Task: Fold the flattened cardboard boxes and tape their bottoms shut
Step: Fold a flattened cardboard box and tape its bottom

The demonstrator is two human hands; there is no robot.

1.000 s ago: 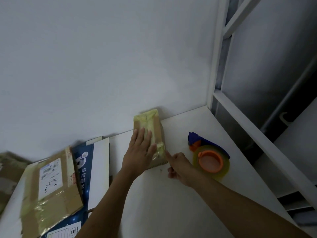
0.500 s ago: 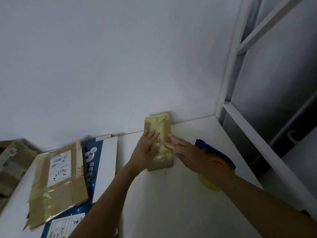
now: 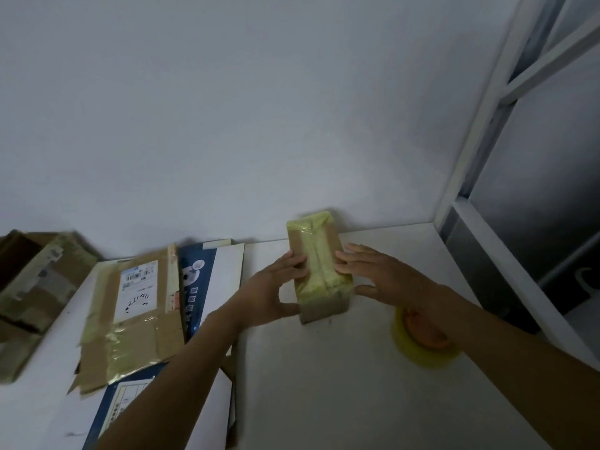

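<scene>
I see the small tape-wrapped brown cardboard box (image 3: 319, 264) on the white counter (image 3: 324, 384), between my fingers. The left hand (image 3: 276, 287) curls fingers and thumb around its left side. The right hand (image 3: 380, 274) presses straight fingers against its right side.

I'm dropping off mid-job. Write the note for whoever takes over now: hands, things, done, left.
Left hand grips the small box by its left side; right hand rests straight fingers on its right top edge.
Small box stands on the table near the wall; yellowish tape covers its upward face, so it looks done.
Tape roll lies under the right forearm.
Left to do: flattened brown box and flattened blue-and-white box, both lying flat at left.
</scene>
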